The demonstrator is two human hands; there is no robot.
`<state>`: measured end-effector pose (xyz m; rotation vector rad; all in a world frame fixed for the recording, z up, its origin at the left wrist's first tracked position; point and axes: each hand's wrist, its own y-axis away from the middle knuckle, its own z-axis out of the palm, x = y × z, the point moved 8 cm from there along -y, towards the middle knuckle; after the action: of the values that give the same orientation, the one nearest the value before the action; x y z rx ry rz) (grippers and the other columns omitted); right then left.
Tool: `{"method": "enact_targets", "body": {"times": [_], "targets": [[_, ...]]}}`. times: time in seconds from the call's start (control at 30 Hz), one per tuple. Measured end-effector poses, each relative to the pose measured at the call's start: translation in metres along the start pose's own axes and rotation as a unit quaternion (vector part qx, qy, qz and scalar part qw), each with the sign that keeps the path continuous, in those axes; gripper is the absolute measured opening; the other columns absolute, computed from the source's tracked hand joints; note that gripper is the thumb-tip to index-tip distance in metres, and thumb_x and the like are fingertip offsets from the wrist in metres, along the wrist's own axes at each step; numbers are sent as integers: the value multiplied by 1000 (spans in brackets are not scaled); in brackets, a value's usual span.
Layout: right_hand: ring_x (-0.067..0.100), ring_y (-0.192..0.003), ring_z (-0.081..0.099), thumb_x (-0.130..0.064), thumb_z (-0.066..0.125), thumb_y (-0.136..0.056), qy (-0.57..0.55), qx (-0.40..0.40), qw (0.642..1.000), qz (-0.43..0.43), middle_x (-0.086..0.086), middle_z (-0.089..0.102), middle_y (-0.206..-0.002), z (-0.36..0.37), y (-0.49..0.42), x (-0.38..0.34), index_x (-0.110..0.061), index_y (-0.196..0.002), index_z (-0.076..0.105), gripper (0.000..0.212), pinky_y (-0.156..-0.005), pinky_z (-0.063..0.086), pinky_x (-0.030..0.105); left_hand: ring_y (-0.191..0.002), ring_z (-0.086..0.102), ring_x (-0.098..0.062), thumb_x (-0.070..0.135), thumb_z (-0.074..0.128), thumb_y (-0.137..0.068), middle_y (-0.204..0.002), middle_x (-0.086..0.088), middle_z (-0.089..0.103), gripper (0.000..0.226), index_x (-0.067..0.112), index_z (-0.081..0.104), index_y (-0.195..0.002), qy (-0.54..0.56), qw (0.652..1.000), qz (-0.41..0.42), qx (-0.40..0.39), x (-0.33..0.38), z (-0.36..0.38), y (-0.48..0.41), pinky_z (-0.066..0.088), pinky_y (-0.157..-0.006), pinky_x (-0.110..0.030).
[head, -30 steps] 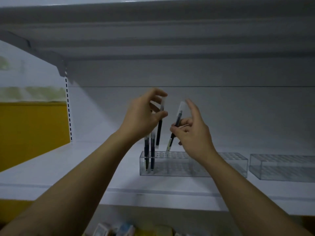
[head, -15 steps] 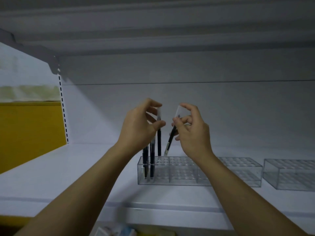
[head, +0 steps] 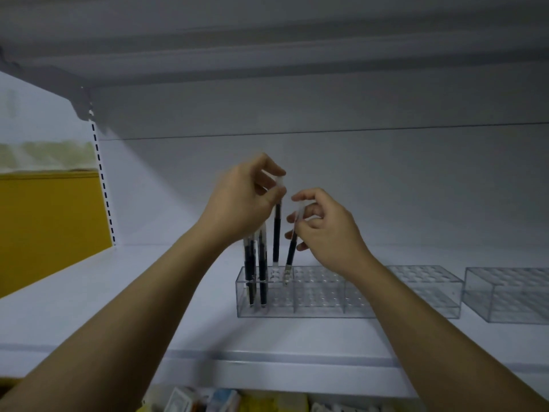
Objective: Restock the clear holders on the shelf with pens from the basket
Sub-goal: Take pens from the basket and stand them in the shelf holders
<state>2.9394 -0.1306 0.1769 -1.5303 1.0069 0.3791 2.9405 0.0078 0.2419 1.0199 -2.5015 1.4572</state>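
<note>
Your left grip [head: 246, 200] pinches one pen [head: 277, 233] near its pale upper end, between thumb and fingers. This pen hangs straight down below the grip, its long axis upright, and its tip is just over the holed top of the near holder [head: 320, 298].

Your right grip [head: 326, 233] holds a second pen [head: 291, 251] in the same way. This one is tilted: its upper end leans right toward the hand, and its tip sits at the holes just to the right of the first pen. It seems to enter a hole already, but I cannot tell for sure. I judge this pen must be made upright before you push it down, or it may jam in the hole.

Both tips are near the left end of the holder, so both grips are about equally near to the free holes.

The count:
- Two pens are in the grips, one in each.
- The standing pens [head: 261, 275] at the holder's left end are two or perhaps three; the blur hides the number.
- Two holders are on the shelf [head: 89, 307]. The far holder [head: 505, 295], on the right, holds no pen.
- The basket is not in view.
</note>
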Motion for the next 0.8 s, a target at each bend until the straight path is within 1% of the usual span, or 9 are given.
{"method": "enact_targets", "body": {"times": [0.07, 0.17, 0.3, 0.37, 0.43, 0.5, 0.63, 0.7, 0.8], "targets": [[12, -72, 71, -3, 55, -90, 2, -7, 1000, -5, -2, 68, -92, 0, 0, -2, -37, -103, 56, 37, -59, 60, 31, -74, 58, 14, 25, 64, -90, -78, 21, 61, 15, 31, 58, -103, 10, 1000, -1, -5, 1, -3, 0, 43, -65, -5], [12, -73, 71, -3, 57, -89, 13, -22, 1000, -9, -3, 68, -94, 0, 0, -6, -34, -109, 57, 37, -60, 60, 30, -75, 61, 12, 26, 66, -88, -80, 18, 65, 13, 32, 60, -98, 32, 999, -10, -11, -1, -7, 0, 46, -67, -9], [12, -74, 70, -4, 59, -87, 54, -59, 997, -22, -5, 66, -95, 6, -2, -14, -35, -116, 49, 44, -59, 59, 28, -76, 62, 13, 28, 70, -84, -79, 18, 67, 15, 37, 58, -88, 25, 998, -15, -51, -2, -6, 3, 42, -64, -9], [12, -73, 69, -7, 60, -86, 82, -70, 994, -28, -5, 65, -94, 11, -1, -15, -39, -110, 45, 43, -60, 58, 26, -78, 62, 14, 27, 72, -83, -80, 19, 67, 17, 37, 58, -82, 5, 997, -16, -81, -4, 1, 6, 37, -63, -7], [10, -70, 68, -11, 61, -88, 109, -74, 991, -31, -7, 65, -93, 14, 3, -13, -41, -102, 45, 37, -57, 55, 23, -81, 61, 11, 28, 73, -82, -85, 18, 67, 17, 36, 57, -80, -12, 995, -18, -94, -8, 8, 8, 36, -64, -7], [10, -69, 68, -13, 62, -90, 117, -68, 990, -30, -8, 65, -92, 15, 8, -10, -43, -100, 45, 36, -55, 56, 22, -86, 60, 6, 28, 73, -82, -90, 16, 65, 17, 35, 58, -81, -16, 997, -20, -79, -13, 8, 9, 39, -67, -9], [13, -67, 68, -18, 61, -92, 122, -59, 990, -26, -8, 65, -93, 13, 14, -7, -49, -105, 46, 37, -58, 60, 33, -86, 59, 4, 27, 73, -83, -87, 17, 63, 20, 37, 55, -79, -22, 998, -26, -50, -18, 6, 9, 38, -66, -8], [9, -66, 68, -20, 61, -92, 140, -72, 987, -26, -10, 63, -94, 16, 16, -7, -52, -112, 43, 42, -59, 60, 31, -84, 60, 3, 27, 72, -84, -86, 15, 64, 20, 36, 55, -80, -21, 999, -27, -42, -18, 7, 11, 41, -66, -10], [5, -66, 67, -21, 60, -92, 165, -83, 983, -21, -15, 61, -94, 18, 20, -6, -55, -119, 38, 48, -56, 56, 21, -84, 62, 0, 28, 72, -84, -87, 12, 66, 15, 32, 58, -83, -17, 999, -34, -34, -18, 8, 11, 46, -69, -13]]}}
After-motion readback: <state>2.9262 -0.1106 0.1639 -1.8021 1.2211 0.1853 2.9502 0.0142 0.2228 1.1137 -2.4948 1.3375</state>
